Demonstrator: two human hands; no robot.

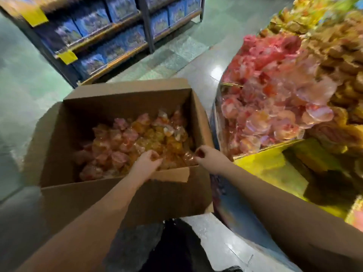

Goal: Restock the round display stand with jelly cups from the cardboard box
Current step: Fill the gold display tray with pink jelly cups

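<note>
Low in the middle of the frame, both hands reach into the cardboard box (125,185). The left hand (148,160) has its fingers bent down into the jelly cups (133,138). It seems to be scooping some, but I cannot tell if it has a good hold. The right hand (206,156), at the box's right edge, has its fingers curled tight and looks to pinch a small red cup.

The cups are slippery and loose. If a hand grabs too many, some could slide out and drop on the floor (23,79) between the box and the stand.

To the right, the round display stand (261,154) is already heaped with pink cups (275,107). More on top could roll off the edge.
</note>
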